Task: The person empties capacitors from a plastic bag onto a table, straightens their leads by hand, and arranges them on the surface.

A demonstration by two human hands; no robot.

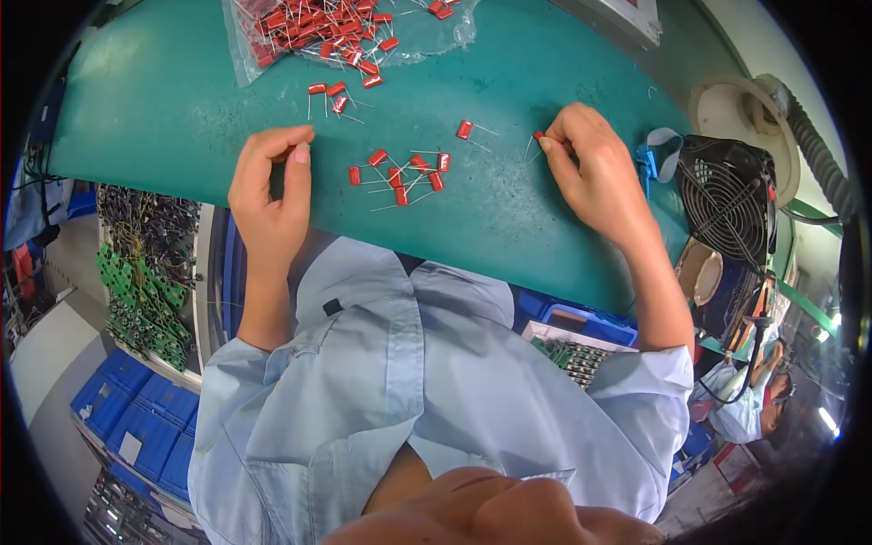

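My right hand [595, 168] pinches a small red film capacitor [538, 135] between thumb and forefinger, its thin leads pointing down and left. Loosely curled, my left hand [271, 186] is at the table's near edge, with a gap between thumb and fingers and nothing visible in it. Between my hands lies a loose group of several red capacitors [396, 177] with crossing leads. A single capacitor [465, 130] sits apart, nearer my right hand. Beyond my left hand, 3 more capacitors [340, 104] lie close together.
A clear plastic bag [436, 38] with a heap of red capacitors lies at the table's far side. On the right stand a black fan [727, 189] and a blue clip [646, 162]. Green circuit boards [145, 300] and blue bins [136, 418] are at left below the green table [163, 118].
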